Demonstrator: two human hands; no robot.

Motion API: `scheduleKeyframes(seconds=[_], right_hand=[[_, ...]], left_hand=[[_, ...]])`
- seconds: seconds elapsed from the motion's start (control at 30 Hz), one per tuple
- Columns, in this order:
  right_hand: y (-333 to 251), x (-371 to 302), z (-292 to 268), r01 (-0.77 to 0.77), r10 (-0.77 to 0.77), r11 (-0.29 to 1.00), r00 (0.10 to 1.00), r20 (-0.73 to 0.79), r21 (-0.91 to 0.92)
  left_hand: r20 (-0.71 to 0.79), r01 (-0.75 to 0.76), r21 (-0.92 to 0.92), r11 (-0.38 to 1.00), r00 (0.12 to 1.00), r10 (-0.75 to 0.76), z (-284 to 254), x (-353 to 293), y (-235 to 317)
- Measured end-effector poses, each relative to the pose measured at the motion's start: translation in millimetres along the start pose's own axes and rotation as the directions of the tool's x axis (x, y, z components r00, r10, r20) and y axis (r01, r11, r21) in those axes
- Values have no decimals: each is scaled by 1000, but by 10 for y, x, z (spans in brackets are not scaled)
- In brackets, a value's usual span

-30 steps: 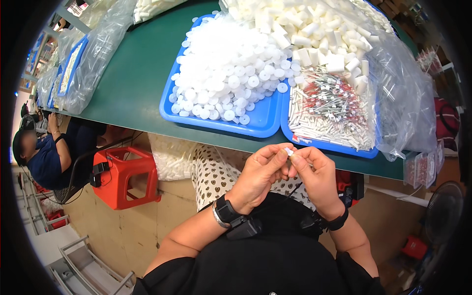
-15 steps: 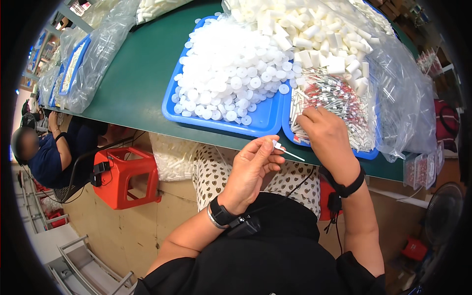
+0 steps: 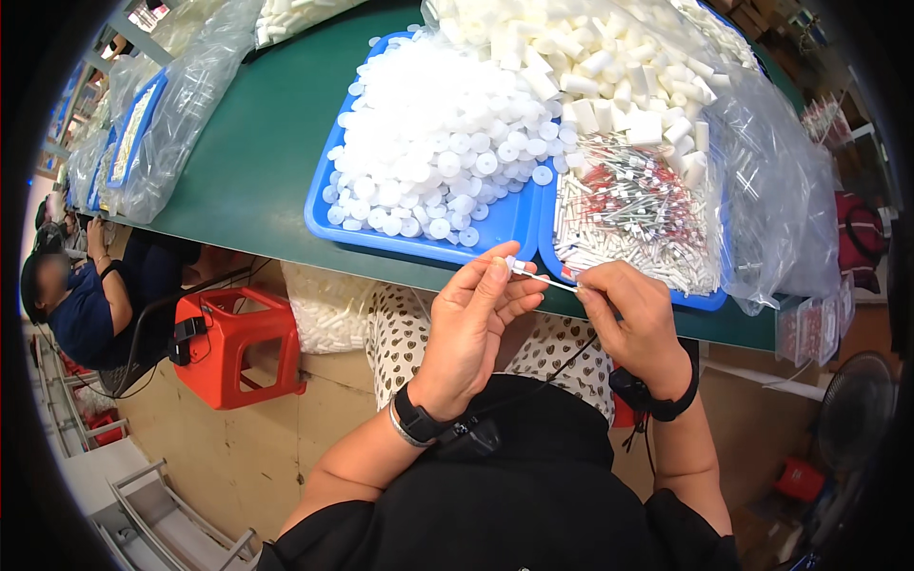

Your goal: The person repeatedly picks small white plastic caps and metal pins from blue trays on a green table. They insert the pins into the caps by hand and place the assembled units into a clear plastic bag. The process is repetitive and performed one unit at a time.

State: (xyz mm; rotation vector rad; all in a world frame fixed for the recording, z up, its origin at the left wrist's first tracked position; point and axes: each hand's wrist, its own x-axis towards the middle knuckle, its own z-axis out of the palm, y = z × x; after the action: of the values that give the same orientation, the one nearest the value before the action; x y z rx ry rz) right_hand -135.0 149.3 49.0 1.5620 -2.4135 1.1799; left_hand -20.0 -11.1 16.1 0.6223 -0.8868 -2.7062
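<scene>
At the far left edge of the frame a co-worker sits at the same green table, with clear bags of parts piled above. Lower left of centre, a red stool stands on the floor beside a bag of white pieces tucked under the table edge.

In the middle, the left hand is raised just below the table edge, thumb and fingertips pinched on the white end of a thin stick, likely so the small piece stays steady close to the eyes. The stick runs rightward to the right hand, whose fingers close narrowly on its other end; both hands hold the one stick between them.

Above them, a blue tray holds a heap of white caps. To its right a second tray holds thin sticks with red parts, within easy reach of the right hand, and white tubes are heaped behind in a plastic bag.
</scene>
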Motion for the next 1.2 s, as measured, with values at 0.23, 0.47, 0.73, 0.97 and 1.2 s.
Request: scheduleKeyframes(seconds=[0.23, 0.47, 0.73, 0.97, 1.2], right_hand=[[-6, -41, 15, 40, -42, 999, 998, -41, -33], [-15, -31, 35, 60, -69, 992, 995, -75, -107], [-55, 7, 53, 97, -103, 991, 992, -68, -94], [-105, 90, -14, -688, 456, 306, 712, 533, 657], [-79, 416, -209, -266, 234, 951, 951, 200, 154]], left_hand=[[-22, -12, 2, 1000, 1000, 12, 6, 22, -31], [-23, -4, -10, 1000, 1000, 3, -22, 16, -31], [10, -4, 60, 998, 1000, 4, 21, -13, -55], [177, 46, 123, 991, 982, -67, 79, -39, -57], [96, -52, 189, 981, 995, 35, 42, 59, 56]])
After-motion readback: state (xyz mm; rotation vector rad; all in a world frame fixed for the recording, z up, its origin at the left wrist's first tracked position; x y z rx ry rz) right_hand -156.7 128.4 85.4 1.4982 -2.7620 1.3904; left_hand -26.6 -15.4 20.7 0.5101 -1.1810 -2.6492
